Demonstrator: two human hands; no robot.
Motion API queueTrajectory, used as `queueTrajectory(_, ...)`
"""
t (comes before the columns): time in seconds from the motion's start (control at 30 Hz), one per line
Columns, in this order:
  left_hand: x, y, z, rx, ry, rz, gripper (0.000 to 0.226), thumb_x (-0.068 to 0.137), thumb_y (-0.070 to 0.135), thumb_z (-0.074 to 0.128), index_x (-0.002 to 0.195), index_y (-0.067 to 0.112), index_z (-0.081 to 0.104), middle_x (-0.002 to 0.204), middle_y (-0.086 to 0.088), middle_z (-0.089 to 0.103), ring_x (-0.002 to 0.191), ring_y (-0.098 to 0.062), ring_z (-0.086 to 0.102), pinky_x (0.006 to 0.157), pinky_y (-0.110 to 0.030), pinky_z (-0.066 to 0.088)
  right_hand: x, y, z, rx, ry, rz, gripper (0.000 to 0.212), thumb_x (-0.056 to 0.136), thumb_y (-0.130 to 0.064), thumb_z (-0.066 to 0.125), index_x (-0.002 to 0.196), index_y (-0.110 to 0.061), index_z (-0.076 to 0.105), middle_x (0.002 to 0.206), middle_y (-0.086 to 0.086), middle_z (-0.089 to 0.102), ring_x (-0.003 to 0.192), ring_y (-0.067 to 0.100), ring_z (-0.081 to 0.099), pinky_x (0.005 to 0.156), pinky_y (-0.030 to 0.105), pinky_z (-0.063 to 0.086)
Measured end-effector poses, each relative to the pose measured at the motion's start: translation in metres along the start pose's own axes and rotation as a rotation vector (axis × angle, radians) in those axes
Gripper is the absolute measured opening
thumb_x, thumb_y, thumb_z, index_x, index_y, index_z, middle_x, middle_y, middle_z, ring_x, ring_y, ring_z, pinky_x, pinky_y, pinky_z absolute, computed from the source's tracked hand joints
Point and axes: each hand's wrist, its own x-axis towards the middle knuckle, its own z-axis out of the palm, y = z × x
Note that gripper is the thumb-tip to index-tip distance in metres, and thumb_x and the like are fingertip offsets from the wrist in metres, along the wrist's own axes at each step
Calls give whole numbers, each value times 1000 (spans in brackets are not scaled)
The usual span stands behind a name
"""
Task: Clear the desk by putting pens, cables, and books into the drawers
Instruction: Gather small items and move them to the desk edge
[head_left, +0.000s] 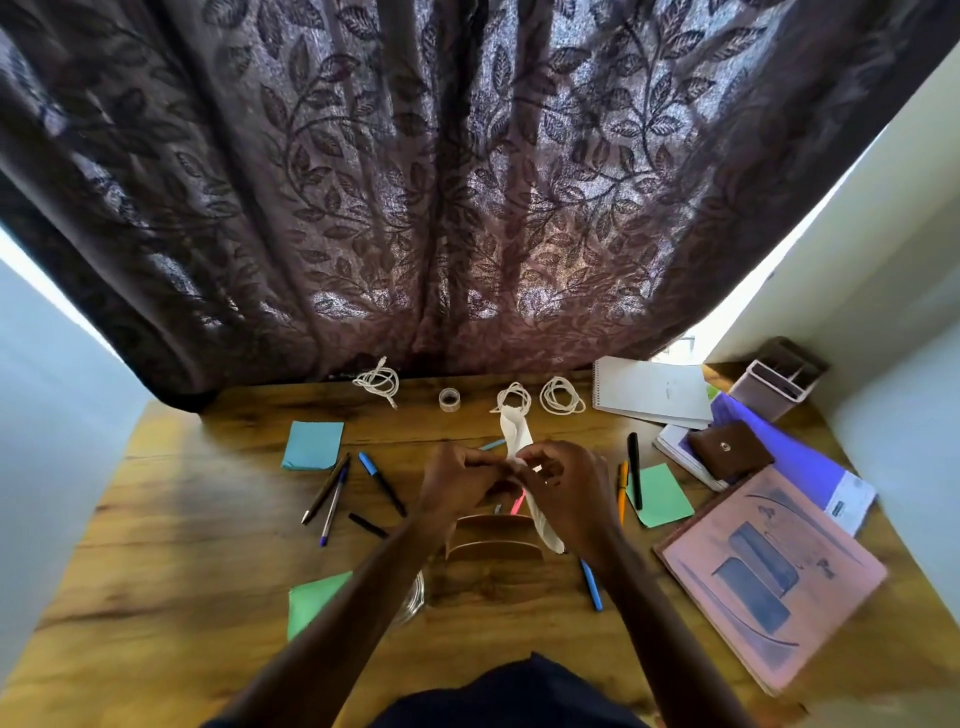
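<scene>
White coiled cables, three, line the back of the desk; left hand and right hand together pinch one white strip.

Three white coiled cables along far edge: cable one at 11 o'clock, cable two and cable three side by side at 12.
Pens flat: brown pen at 9, blue pen at 5, black marker at 3.
Spiral notepad at 1, closed pink book at 4.
</scene>
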Motion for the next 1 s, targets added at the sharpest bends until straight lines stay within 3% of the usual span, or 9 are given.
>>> queueTrajectory(0.13, -1, 1, 0, -33, -31, -48, 15, 83, 10, 79, 97, 4, 78, 85, -13, 78, 76, -24, 77, 60, -25, 57, -1, 2, 0, -34, -15, -4, 14, 86, -41, 75, 96, -31, 76, 96, -19, 74, 75, -9, 66, 63, 20, 59)
queueTrajectory(0.37, 1, 3, 2, -56, -20, -99, 12, 90, -1, 67, 97, -3, 76, 89, -18, 77, 80, -27, 76, 61, -29, 59, -1, 9, 5, -62, -100, -12, 20, 87, -37, 74, 105, -28, 77, 100, -14, 76, 78, -3, 69, 66, 29, 60)
queueTrajectory(0.53, 10, 5, 2, 52, 21, -110, 20, 99, 14, 56, 104, -1, 69, 99, -24, 73, 89, -36, 74, 71, -46, 63, -1, 11, 8, -123, -162, -67, 24, 85, -35, 75, 108, -27, 75, 106, -9, 74, 82, 4, 67, 67, 32, 60)
queueTrajectory(0.63, 14, 7, 1, 183, 6, -73, 29, 102, 28, 50, 118, 7, 59, 104, -22, 71, 86, -33, 75, 74, -48, 63, 1, 9, 5, -167, -189, -95, 21, 86, -27, 75, 107, -26, 75, 105, -8, 74, 83, 5, 68, 68, 34, 60)
queueTrajectory(0.77, 17, 8, -2, 358, -37, 1, 62, 81, 64, 46, 128, 26, 56, 116, -12, 70, 101, -28, 71, 89, -52, 58, 6, 7, -3, -146, -184, -124, 17, 84, -20, 77, 100, -26, 78, 93, -10, 76, 77, 3, 69, 63, 32, 60)
queueTrajectory(0.8, 15, 12, -1, 418, -47, 32, 63, 80, 65, 45, 128, 26, 57, 119, -7, 69, 108, -26, 68, 96, -50, 54, 6, 6, -4, -134, -177, -120, 14, 85, -22, 77, 98, -27, 78, 90, -11, 76, 74, 1, 69, 62, 31, 59)
queueTrajectory(0.9, 5, 24, -1, 638, -12, 217, 34, 101, 35, 47, 125, 16, 62, 116, 12, 61, 109, -8, 58, 96, -31, 46, 8, 7, -5, -88, -177, -85, 12, 84, -22, 78, 95, -28, 78, 89, -14, 77, 74, -3, 68, 64, 28, 59)
queueTrajectory(1.0, 6, 21, -8, 588, -61, 324, 24, 103, 21, 50, 116, 9, 66, 99, -1, 75, 81, -13, 74, 79, -40, 61, 9, 14, -8, -69, -208, -47, 15, 84, -20, 77, 96, -29, 78, 94, -14, 77, 78, -1, 69, 68, 30, 61)
